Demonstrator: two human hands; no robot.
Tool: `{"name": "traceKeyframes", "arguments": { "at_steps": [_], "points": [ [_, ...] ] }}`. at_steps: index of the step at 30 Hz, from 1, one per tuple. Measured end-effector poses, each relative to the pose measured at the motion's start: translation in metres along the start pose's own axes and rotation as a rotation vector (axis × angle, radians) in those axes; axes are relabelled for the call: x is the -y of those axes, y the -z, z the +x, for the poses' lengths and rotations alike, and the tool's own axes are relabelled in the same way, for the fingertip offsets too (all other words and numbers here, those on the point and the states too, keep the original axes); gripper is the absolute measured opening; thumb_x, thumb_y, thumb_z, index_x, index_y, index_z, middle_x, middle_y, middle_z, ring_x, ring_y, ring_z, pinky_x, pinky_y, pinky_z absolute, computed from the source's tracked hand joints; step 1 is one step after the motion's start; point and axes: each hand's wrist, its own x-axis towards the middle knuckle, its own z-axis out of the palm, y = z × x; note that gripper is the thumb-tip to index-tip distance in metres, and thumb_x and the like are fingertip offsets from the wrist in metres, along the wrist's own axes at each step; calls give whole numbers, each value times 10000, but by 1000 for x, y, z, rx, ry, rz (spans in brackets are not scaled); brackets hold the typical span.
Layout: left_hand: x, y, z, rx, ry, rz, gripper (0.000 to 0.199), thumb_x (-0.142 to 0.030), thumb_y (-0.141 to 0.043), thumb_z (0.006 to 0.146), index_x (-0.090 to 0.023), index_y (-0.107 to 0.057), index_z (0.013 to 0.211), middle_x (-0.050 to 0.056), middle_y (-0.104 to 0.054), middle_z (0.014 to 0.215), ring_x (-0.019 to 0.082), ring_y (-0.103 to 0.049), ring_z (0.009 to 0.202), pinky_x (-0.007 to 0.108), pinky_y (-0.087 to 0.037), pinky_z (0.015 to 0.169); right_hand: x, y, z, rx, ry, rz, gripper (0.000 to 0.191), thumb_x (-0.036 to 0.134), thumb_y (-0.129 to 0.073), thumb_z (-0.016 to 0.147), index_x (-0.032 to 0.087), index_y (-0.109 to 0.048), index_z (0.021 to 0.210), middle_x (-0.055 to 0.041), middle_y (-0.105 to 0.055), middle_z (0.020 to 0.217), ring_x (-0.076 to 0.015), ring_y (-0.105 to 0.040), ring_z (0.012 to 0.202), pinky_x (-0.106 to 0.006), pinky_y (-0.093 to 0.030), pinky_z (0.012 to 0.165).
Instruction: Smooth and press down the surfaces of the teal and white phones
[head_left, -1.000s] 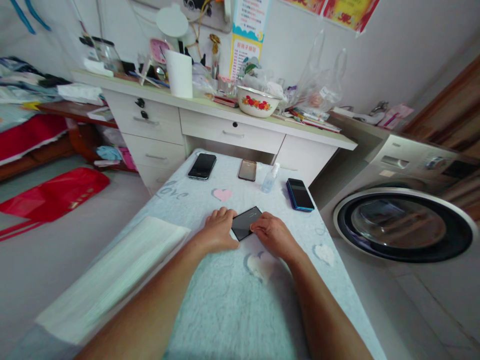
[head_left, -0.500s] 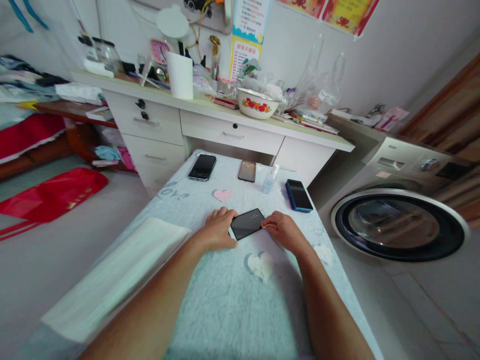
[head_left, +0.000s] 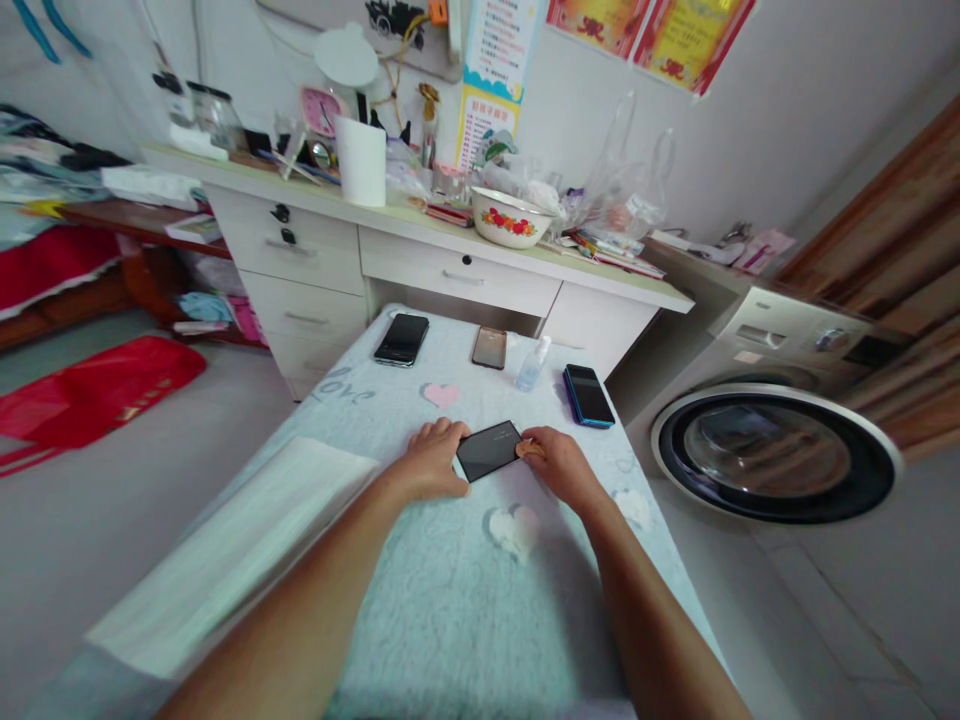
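Note:
A dark smartphone [head_left: 489,450] lies at a slant on the light patterned tablecloth [head_left: 450,600]. Round its left end, the thumb and fingers of my left hand [head_left: 433,466] hold it from both sides. My right hand [head_left: 562,466] pinches a small, round, tan piece [head_left: 527,449] against the phone's right end; what it is made of I cannot tell. Beyond my hands lie a black phone [head_left: 403,339], a brownish phone case [head_left: 490,347], and a phone with a blue edge [head_left: 589,396]. A clear spray bottle [head_left: 533,364] stands between the last two.
A folded whitish cloth [head_left: 247,540] lies along the table's left side. At the far end stands a white desk [head_left: 300,255] bearing a flowered enamel bowl [head_left: 512,220] and a white cylinder [head_left: 361,165]. A washing machine [head_left: 772,340] is to the right, a red bag [head_left: 97,390] on the floor.
My right hand has turned a little, and more of the round tan piece's flat face shows. My left hand keeps its hold on the phone. The whole view has shifted slightly.

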Motion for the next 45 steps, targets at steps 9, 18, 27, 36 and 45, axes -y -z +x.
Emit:
{"name": "traceKeyframes", "arguments": {
  "at_steps": [9, 18, 27, 36, 45],
  "points": [
    [-12, 7, -2, 43, 49, 78, 707, -328, -660, 550, -220, -452, 1217, 86, -480, 1188, 284, -459, 1117, 377, -405, 940, -6, -13, -8, -108, 11, 83, 141, 177, -548, 847, 191, -667, 922, -39, -645, 905, -147, -587, 841, -227, -401, 749],
    [-8, 7, 9, 52, 4, 107, 664, -305, -678, 541, -236, -482, 1171, 75, -497, 1152, 292, -474, 1086, 397, -420, 898, -12, -25, -9, -201, 90, 121, 224, 177, -494, 890, 217, -708, 942, -35, -582, 869, -137, -573, 805, -230, -435, 761],
    [-1, 0, 13, 5, -52, 8, 805, -521, -757, 495, -252, -456, 1192, 54, -487, 1193, 286, -439, 1124, 392, -378, 931, -2, -23, -16, -191, -2, -30, 232, 198, -501, 905, 235, -719, 973, -52, -575, 928, -147, -562, 824, -230, -419, 733],
    [1, -9, 7, -83, -71, -35, 784, -464, -792, 504, -276, -461, 1189, 52, -490, 1199, 286, -437, 1131, 385, -341, 959, 1, -26, -19, -164, 50, -38, 248, 160, -491, 903, 237, -706, 1000, -52, -589, 900, -151, -561, 820, -218, -418, 733],
    [-3, -4, 6, -67, -52, -41, 761, -451, -786, 522, -276, -467, 1190, 50, -494, 1206, 286, -432, 1140, 391, -327, 967, 8, -30, -17, -185, 48, 41, 219, 168, -466, 910, 220, -666, 980, -39, -581, 887, -151, -557, 821, -224, -422, 746]
  ]
}}
